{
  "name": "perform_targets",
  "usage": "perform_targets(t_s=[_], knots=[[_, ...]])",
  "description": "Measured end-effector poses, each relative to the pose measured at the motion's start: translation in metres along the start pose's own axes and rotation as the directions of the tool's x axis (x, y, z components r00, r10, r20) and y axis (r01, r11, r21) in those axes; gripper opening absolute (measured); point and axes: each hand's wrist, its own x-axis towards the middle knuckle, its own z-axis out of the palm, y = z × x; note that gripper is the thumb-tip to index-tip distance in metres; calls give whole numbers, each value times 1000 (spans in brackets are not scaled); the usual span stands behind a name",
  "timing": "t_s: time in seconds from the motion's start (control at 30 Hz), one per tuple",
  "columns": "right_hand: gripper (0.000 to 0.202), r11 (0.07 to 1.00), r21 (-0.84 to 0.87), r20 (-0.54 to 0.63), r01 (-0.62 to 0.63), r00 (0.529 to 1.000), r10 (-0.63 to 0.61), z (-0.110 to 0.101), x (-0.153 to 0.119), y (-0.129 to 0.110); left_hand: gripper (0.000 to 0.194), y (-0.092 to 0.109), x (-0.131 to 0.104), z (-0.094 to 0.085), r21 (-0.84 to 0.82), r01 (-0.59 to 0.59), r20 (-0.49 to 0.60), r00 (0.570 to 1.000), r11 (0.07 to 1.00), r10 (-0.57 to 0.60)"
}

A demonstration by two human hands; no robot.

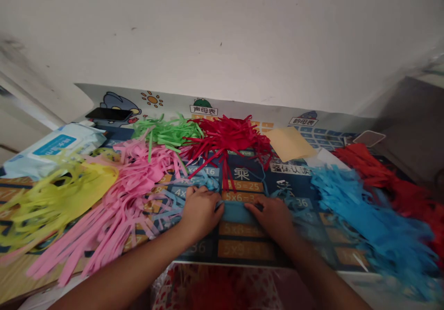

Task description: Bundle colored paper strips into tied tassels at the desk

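A folded strip of blue fringed tissue paper (237, 212) lies flat at the front middle of the table. My left hand (201, 210) grips its left end, thumb toward the middle. At the right end, the fingers of my right hand (272, 215) pinch the same paper. Cut blue fringes stick out beyond both hands, partly hidden under them. Just behind my hands is a pile of red fringed paper (232, 136). Pink fringed paper (145, 176) spreads to the left of my left hand, and a larger bundle of blue fringed paper (367, 213) rests to the right.
Yellow fringed paper (69, 199) and a wipes pack (55, 146) are on the left, with a dark phone (109, 114) behind. Green fringed paper (163, 132) and a pale orange sheet (289, 144) lie toward the wall. Darker red fringed paper (388, 176) sits far right.
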Motion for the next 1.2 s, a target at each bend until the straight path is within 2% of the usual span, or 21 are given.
perform_targets(t_s=[0.07, 0.13, 0.17, 0.2, 0.27, 0.3, 0.33, 0.4, 0.43, 0.47, 0.5, 0.63, 0.7, 0.77, 0.87, 0.93, 1.07, 1.13, 1.2], knots=[[27, 1000, 20, 4, -12, 1000, 12, -3, 6, 3, 8, -1, 1, 1, -12, -50, -47, 998, 999, 50], [25, 997, 71, 46, -27, 999, 24, -11, 11, 12, 21, -3, 1, 1, 4, -213, -76, 974, 977, 212], [22, 995, 85, 41, -45, 998, 42, -17, 12, 17, 22, -5, 1, -1, 21, -321, -62, 945, 947, 322], [18, 994, 80, -10, -70, 997, 71, -23, 10, 23, 19, -7, 1, -3, 39, -426, -31, 904, 904, 427], [18, 997, 33, -206, -65, 976, 71, -33, -1, 31, 13, -11, 0, -9, 65, -572, 42, 820, 818, 570], [20, 1000, 0, -286, 10, 958, -10, -37, -9, 32, 11, -12, -1, -13, 75, -610, 75, 792, 788, 606], [23, 989, -31, -315, 143, 938, -146, -37, -19, 31, 12, -12, -2, -17, 86, -630, 96, 776, 772, 623], [24, 887, -41, -240, 460, 857, -456, -33, -34, 26, 14, -11, -3, -23, 105, -634, 111, 773, 766, 624], [25, 825, -30, -187, 564, 808, -559, -29, -38, 24, 17, -9, -4, -24, 111, -627, 109, 779, 771, 617], [26, 789, -27, -155, 614, 777, -610, -25, -38, 22, 19, -7, -4, -24, 114, -618, 100, 786, 778, 610], [26, 785, -30, -144, 619, 774, -616, -21, -36, 23, 22, -5, -4, -23, 115, -607, 86, 795, 787, 600], [21, 854, -21, -152, 520, 842, -517, -24, -15, 28, 17, -2, -3, -13, 127, -553, 6, 830, 823, 557], [16, 898, -16, -176, 439, 883, -435, -34, -11, 21, 13, -3, -2, -8, 132, -528, -37, 843, 839, 536], [15, 920, -11, -192, 392, 902, -386, -38, -15, 5, 11, -3, -2, -4, 124, -499, -83, 856, 858, 510], [37, 889, -32, -202, 458, 868, -454, -27, -24, -20, 9, -2, -4, -3, 163, -474, -123, 861, 865, 494], [32, 869, -68, -198, 490, 847, -493, -13, -25, -27, 10, -2, -6, -3, 235, -484, -124, 845, 843, 520], [14, 881, -121, -246, 458, 846, -473, 2, -24, -11, 8, -4, -8, -2, 282, -506, -152, 815, 815, 559], [15, 893, -131, -307, 431, 839, -450, 2, -24, -3, 8, -5, -9, 0, 277, -506, -158, 815, 817, 558], [21, 884, -126, -316, 450, 827, -466, 0, -25, 0, 10, -6, -9, 2, 287, -502, -152, 817, 816, 556]])
